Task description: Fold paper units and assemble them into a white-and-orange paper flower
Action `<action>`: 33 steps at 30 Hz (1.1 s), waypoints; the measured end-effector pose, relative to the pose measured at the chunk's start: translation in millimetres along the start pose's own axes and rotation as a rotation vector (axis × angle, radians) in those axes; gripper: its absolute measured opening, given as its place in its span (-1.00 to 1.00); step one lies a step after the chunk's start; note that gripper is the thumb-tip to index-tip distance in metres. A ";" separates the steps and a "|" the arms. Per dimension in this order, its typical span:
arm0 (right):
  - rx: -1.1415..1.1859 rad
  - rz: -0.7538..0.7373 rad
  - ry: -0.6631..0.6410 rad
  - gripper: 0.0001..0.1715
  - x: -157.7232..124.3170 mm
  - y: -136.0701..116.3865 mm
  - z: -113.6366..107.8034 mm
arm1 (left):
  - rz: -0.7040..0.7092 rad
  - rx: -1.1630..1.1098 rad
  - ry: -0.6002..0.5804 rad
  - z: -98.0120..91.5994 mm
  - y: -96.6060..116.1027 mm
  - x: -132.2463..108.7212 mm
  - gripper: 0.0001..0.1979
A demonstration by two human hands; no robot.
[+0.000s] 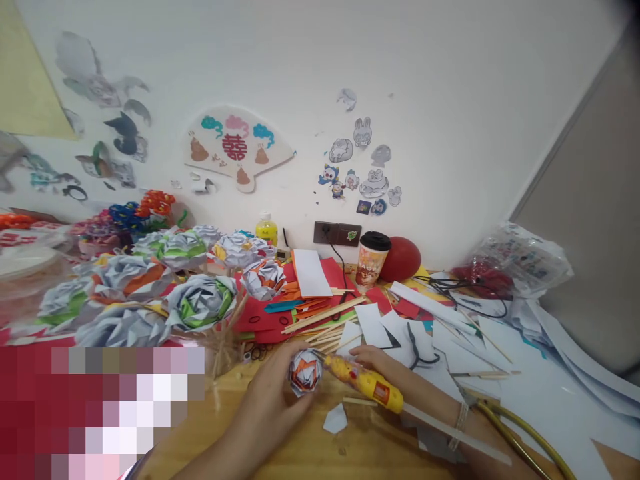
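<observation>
- Paper flower [306, 371], white and orange, is held above the wooden tabletop [220, 400], enclosed by the curled fingers of the left hand [270, 387].
- Yellow glue gun [365, 383] is gripped by the right hand [384, 362], its front end pointed at the flower; whether they touch cannot be told.
- Paper scrap [335, 419] is seen below.
- Larger flowers [203, 303] are massed at left.

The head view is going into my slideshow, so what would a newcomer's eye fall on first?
Probably the bright yellow glue gun at front centre, in the right hand, beside the small orange-and-white paper flower in the left hand. Next might come the big paper flowers massed on the left, then the red balloon by the wall, behind the cup.
</observation>
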State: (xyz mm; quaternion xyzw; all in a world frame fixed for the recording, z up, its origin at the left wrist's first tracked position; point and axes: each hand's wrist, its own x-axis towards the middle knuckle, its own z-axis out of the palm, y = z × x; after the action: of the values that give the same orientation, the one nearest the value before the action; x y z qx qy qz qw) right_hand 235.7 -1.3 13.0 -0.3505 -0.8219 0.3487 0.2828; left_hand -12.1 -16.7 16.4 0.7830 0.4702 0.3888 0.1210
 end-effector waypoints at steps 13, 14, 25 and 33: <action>0.028 0.102 0.100 -0.60 -2.0 -23.7 0.5 | -0.016 0.014 -0.007 0.5 -6.7 4.3 -0.60; 0.075 0.105 0.124 -0.56 -1.0 -25.1 2.1 | 0.000 0.019 -0.006 1.0 -7.0 3.4 -0.59; 0.423 0.222 0.357 -0.62 -1.3 -32.7 20.7 | 0.119 0.047 -0.018 4.1 -4.7 -2.8 -0.54; 0.478 0.312 0.410 -0.64 -0.4 -30.7 26.5 | 0.124 0.062 -0.020 5.1 -7.1 -3.1 -0.52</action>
State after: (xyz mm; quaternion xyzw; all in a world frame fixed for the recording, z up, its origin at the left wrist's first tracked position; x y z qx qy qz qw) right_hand 205.5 -27.2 20.7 -0.4583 -0.5797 0.4927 0.4596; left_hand -13.8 -14.6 7.6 0.8179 0.4313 0.3729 0.0773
